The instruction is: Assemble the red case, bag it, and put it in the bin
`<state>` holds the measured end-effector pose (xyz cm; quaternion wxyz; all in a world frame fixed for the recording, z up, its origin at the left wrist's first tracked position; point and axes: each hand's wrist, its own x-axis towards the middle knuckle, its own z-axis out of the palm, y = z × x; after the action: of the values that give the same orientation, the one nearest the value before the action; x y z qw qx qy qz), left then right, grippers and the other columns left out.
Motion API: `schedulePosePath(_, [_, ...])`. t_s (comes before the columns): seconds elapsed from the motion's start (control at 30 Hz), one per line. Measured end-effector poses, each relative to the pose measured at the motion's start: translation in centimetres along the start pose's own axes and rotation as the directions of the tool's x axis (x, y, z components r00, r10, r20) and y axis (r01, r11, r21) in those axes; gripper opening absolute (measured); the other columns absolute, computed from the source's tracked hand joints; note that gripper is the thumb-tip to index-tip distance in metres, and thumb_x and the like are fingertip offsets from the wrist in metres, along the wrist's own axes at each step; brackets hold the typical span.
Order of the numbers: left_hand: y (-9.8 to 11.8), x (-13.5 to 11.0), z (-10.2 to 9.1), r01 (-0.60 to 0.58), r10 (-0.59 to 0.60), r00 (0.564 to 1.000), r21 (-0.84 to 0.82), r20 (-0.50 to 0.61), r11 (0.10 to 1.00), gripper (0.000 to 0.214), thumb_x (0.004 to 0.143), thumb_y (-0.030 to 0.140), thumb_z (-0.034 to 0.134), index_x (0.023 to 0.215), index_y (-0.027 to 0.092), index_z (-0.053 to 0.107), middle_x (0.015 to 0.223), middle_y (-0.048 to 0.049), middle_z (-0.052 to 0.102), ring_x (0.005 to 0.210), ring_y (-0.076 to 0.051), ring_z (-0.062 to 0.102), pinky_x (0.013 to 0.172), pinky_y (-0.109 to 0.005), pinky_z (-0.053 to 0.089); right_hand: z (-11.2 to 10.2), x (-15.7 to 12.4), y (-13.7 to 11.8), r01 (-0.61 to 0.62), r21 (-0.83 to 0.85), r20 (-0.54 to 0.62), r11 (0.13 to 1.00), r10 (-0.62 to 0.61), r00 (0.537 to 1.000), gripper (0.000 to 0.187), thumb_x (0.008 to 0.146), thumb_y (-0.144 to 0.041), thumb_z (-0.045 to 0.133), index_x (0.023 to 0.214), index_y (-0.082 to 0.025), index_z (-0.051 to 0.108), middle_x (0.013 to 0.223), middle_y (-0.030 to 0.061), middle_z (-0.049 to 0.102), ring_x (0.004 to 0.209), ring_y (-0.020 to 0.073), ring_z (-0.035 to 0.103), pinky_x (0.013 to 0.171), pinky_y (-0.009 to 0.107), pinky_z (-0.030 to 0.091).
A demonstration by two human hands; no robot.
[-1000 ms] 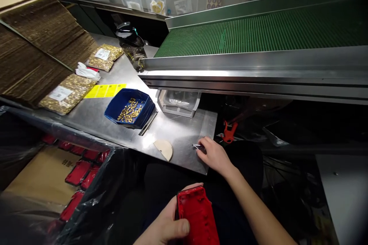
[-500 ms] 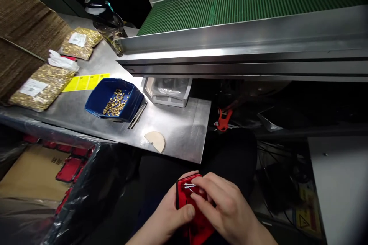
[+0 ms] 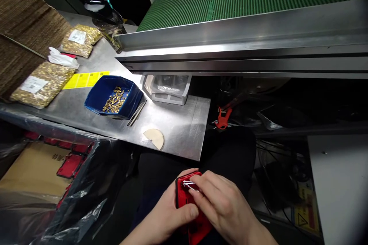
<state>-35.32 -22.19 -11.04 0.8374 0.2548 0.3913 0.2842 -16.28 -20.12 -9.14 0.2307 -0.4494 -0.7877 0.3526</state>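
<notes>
Low in the head view, above my lap, my left hand (image 3: 169, 210) is wrapped round a red plastic case part (image 3: 186, 196) with a black edge, the thumb lying across its face. My right hand (image 3: 224, 201) bends over the same part from the right. Its thumb and forefinger pinch a thin, shiny metal wire piece (image 3: 188, 183) at the upper end of the red part. The right fingers hide much of the part, and the wire's exact kind is too small to tell.
On the metal bench (image 3: 184, 126) stand a blue bin (image 3: 94, 99) of small brass pieces and a grey tray (image 3: 169, 101), with a beige half-disc (image 3: 155, 138) nearby. A green conveyor (image 3: 244, 2) runs behind. Orange-handled pliers (image 3: 223, 118) lie right; a bag-lined box (image 3: 34, 168) holds red parts left.
The fingers of my right hand have shifted slightly at the wire piece, which sits at a somewhat different angle. The left hand keeps its hold, and the camera view has moved slightly.
</notes>
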Motion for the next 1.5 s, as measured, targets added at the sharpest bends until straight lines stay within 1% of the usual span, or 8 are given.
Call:
schedulePosePath(0.17, [0.6,0.2,0.1,-0.016,0.013,0.999,0.092,0.036,0.996,0.079,0.082,0.057,0.082,0.144,0.023,0.048,0.137,-0.0136,0.060,0.128,-0.037,0.056,0.109,-0.049,0.044,-1.4,0.5,-0.3,-0.029,-0.012,0.089,1.000,0.030,0.996,0.023,0.107,-0.022,0.046,0.106,-0.018,0.069,0.088,0.0046,0.068,0.075,0.0191,0.063,0.070,0.032,0.051])
schedulePosePath(0.3, [0.8,0.4,0.1,-0.019,0.012,0.990,0.049,0.142,0.999,0.088,0.083,0.058,0.081,0.152,0.023,0.041,0.144,-0.0155,0.056,0.133,-0.038,0.053,0.111,-0.051,0.042,-3.5,0.9,0.4,-0.151,0.222,0.223,0.963,0.101,0.970,0.015,0.104,-0.025,0.057,0.107,-0.025,0.072,0.090,-0.0004,0.069,0.077,0.0140,0.064,0.070,0.024,0.051])
schedulePosePath(0.43, [0.5,0.4,-0.2,0.013,-0.009,0.992,-0.032,0.127,0.999,0.087,0.083,0.058,0.081,0.153,0.023,0.041,0.144,-0.0154,0.057,0.130,-0.037,0.056,0.110,-0.051,0.042,-4.2,0.7,1.1,-0.253,0.248,0.169,0.935,0.215,0.962,0.013,0.101,-0.026,0.062,0.107,-0.028,0.073,0.078,-0.0030,0.060,0.062,0.0113,0.055,0.055,0.022,0.044])
schedulePosePath(0.63, [-0.2,0.1,-1.0,0.050,-0.044,0.996,-0.079,0.077,0.996,0.086,0.084,0.059,0.080,0.153,0.023,0.042,0.148,-0.0155,0.056,0.134,-0.040,0.054,0.108,-0.050,0.046,-1.7,0.2,1.1,-0.049,0.090,0.033,0.995,0.047,0.998,0.021,0.102,-0.021,0.057,0.121,-0.023,0.065,0.090,0.0023,0.066,0.077,0.0162,0.062,0.070,0.028,0.050])
schedulePosePath(0.8, [-0.6,0.0,-1.3,0.065,-0.059,0.996,-0.093,0.061,0.994,0.090,0.082,0.060,0.081,0.153,0.022,0.042,0.149,-0.0157,0.055,0.137,-0.041,0.051,0.112,-0.053,0.043,-0.6,0.3,1.0,0.053,0.000,0.054,0.999,-0.053,0.997,0.016,0.105,-0.020,0.052,0.117,-0.018,0.062,0.102,0.0057,0.070,0.087,0.0193,0.064,0.080,0.033,0.050])
schedulePosePath(1.03, [-0.6,0.1,-1.4,0.036,-0.032,0.997,-0.065,0.072,0.997,0.088,0.083,0.061,0.080,0.153,0.022,0.044,0.149,-0.0154,0.055,0.136,-0.040,0.051,0.115,-0.054,0.040,-0.7,0.5,1.0,0.131,-0.050,0.063,0.990,-0.128,0.990,0.017,0.104,-0.016,0.053,0.118,-0.016,0.062,0.106,0.0057,0.071,0.087,0.0195,0.062,0.076,0.034,0.045])
schedulePosePath(1.2, [-0.5,0.3,-1.3,0.014,-0.009,0.997,-0.071,0.078,0.997,0.087,0.081,0.060,0.081,0.151,0.021,0.047,0.147,-0.0162,0.055,0.136,-0.040,0.051,0.113,-0.052,0.041,-0.7,0.7,1.0,0.177,-0.100,0.065,0.979,-0.171,0.983,0.017,0.105,-0.017,0.051,0.116,-0.014,0.064,0.097,0.0054,0.071,0.082,0.0195,0.060,0.073,0.035,0.042])
schedulePosePath(1.5, [0.3,0.9,-0.9,0.018,-0.010,0.989,-0.058,0.149,0.998,0.084,0.080,0.061,0.083,0.146,0.019,0.050,0.128,-0.0143,0.065,0.120,-0.035,0.060,0.099,-0.043,0.048,-1.2,0.8,1.1,0.330,-0.307,0.094,0.893,-0.317,0.944,0.021,0.105,-0.013,0.049,0.112,-0.010,0.068,0.088,0.0059,0.069,0.071,0.0193,0.053,0.063,0.037,0.036])
